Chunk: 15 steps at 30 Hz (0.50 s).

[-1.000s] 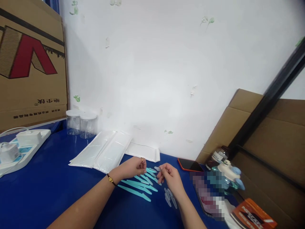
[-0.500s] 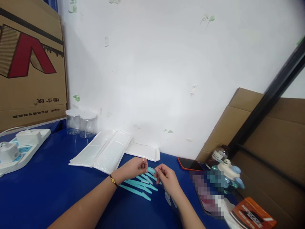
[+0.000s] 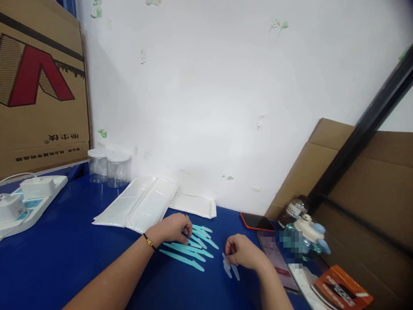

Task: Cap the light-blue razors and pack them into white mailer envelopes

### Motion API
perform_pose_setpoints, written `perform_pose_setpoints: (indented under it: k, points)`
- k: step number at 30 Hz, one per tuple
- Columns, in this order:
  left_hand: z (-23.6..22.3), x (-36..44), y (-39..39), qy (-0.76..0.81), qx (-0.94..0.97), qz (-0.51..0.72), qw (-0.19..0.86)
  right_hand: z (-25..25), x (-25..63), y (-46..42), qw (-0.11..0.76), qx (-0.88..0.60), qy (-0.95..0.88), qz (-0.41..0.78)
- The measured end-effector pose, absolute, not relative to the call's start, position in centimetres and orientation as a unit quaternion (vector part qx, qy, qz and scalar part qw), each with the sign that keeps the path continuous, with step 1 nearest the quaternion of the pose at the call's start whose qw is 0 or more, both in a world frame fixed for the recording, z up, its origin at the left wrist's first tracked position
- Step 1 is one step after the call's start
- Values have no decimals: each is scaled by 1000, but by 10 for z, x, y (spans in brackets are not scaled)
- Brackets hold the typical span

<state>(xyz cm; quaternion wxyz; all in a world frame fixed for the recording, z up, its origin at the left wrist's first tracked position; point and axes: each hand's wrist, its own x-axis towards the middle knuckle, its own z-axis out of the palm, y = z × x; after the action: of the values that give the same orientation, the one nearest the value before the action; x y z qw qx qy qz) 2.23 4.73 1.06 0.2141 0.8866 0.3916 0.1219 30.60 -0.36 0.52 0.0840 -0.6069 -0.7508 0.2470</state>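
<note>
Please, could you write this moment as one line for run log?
Left hand: over turquoise strips, grip unclear | right hand: at translucent pieces, grip unclear | white packets: near wall

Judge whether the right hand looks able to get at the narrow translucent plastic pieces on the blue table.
Likely yes: the right hand is already at the narrow translucent plastic pieces, partly covering them, and nothing visible blocks it; the left hand is apart, at the slender turquoise plastic sticks.

Both forearms (image 3: 112, 269) reach forward; left hand (image 3: 177, 228) and right hand (image 3: 244, 253) (held apart) curl downward, fingers (image 3: 188, 229) bent.
</note>
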Motion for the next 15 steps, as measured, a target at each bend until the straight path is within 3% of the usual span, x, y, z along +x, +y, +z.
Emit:
perform_pose_setpoints:
  k: [8, 15]
  points:
    - [4, 25, 50, 391, 889, 94, 218, -6, 277, -2, 78, -595, -792, 113]
    - [4, 28, 47, 367, 910, 123, 150, -1, 267, -3, 44, -594, -803, 6]
